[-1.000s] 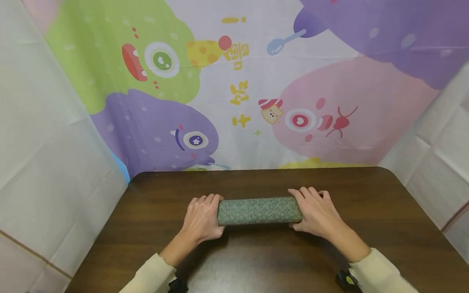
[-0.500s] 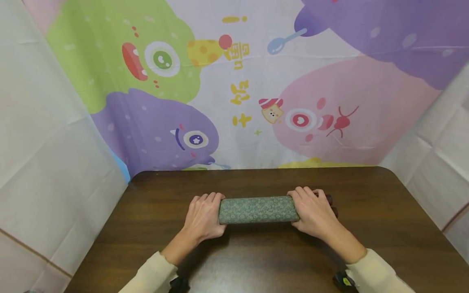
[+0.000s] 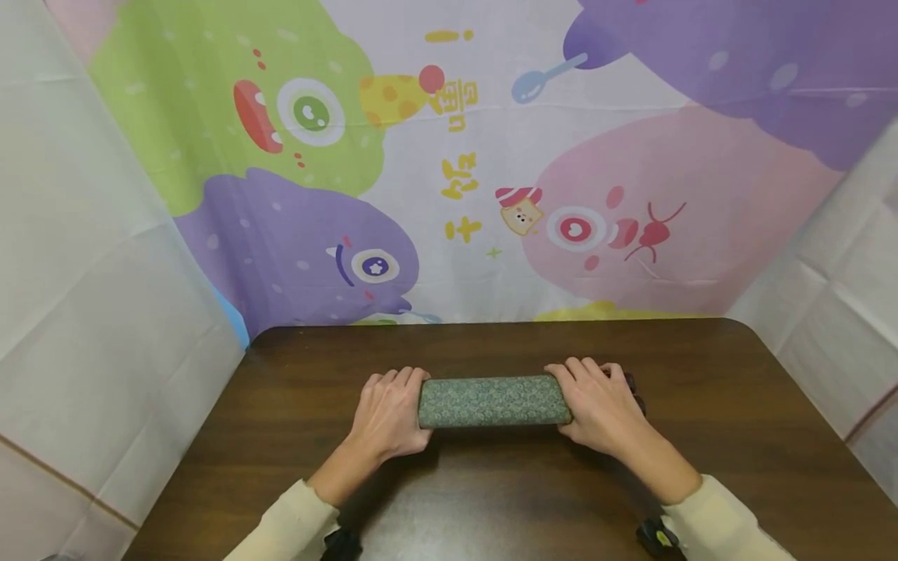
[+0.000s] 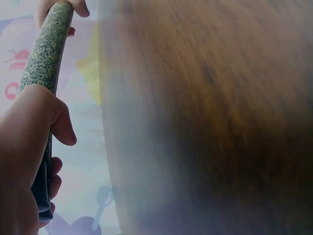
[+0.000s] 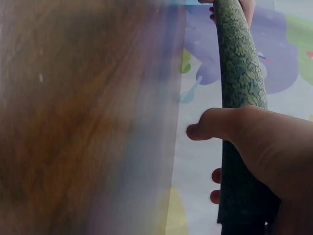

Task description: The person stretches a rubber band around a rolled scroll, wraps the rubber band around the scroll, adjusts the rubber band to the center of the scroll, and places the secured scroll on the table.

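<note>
A rolled scroll [image 3: 494, 402] with a green floral pattern lies crosswise in the head view, held above the table. My left hand [image 3: 390, 414] grips its left end, fingers over the far side and thumb on the near side. The right hand [image 3: 599, 405] grips the other end likewise. Past the right hand, dark knobs [image 3: 638, 403] stick out from the scroll's end. In the left wrist view, a dark end piece [image 4: 43, 196] shows below the left hand. Both palms hide parts of the scroll.
Under the hands spreads a dark brown wooden table [image 3: 491, 499] with rounded far corners. A cloth backdrop [image 3: 484, 288] with cartoon creatures hangs behind its far edge. Pale sheets [image 3: 91, 257] flank the table on both sides.
The right hand has slid slightly left along the scroll, and the dark knobs now show beyond it. The left hand and the scroll have hardly moved.
</note>
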`<action>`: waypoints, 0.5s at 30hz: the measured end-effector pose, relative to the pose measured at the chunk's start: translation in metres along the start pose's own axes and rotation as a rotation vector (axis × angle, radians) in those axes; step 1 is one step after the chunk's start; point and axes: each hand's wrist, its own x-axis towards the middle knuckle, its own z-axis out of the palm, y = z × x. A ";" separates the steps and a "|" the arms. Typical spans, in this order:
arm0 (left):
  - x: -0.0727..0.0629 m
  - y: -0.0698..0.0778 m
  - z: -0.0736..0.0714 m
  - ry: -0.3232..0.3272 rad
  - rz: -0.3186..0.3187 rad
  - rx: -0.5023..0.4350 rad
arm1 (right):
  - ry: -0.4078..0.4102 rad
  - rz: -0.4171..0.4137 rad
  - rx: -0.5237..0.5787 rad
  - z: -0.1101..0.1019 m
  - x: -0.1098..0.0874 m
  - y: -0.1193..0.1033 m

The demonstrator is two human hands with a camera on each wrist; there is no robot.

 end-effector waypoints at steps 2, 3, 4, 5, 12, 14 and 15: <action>0.000 -0.001 0.000 0.000 -0.001 0.002 | -0.028 0.018 0.009 0.000 0.000 0.002; 0.000 -0.001 0.000 0.001 -0.002 0.001 | -0.037 0.029 0.014 0.000 -0.001 0.003; -0.001 -0.001 0.001 0.001 -0.004 0.002 | -0.042 0.038 0.017 0.000 -0.001 0.005; -0.001 -0.002 0.001 0.002 -0.006 0.002 | -0.043 0.045 0.017 0.000 -0.002 0.006; -0.002 0.000 0.002 0.004 -0.006 -0.011 | 0.003 0.002 0.002 0.001 -0.001 0.006; -0.001 0.000 0.002 0.006 -0.004 -0.010 | 0.010 -0.008 0.000 0.001 0.000 0.005; -0.001 0.000 0.002 0.007 -0.004 -0.010 | 0.013 -0.008 -0.003 0.001 0.000 0.005</action>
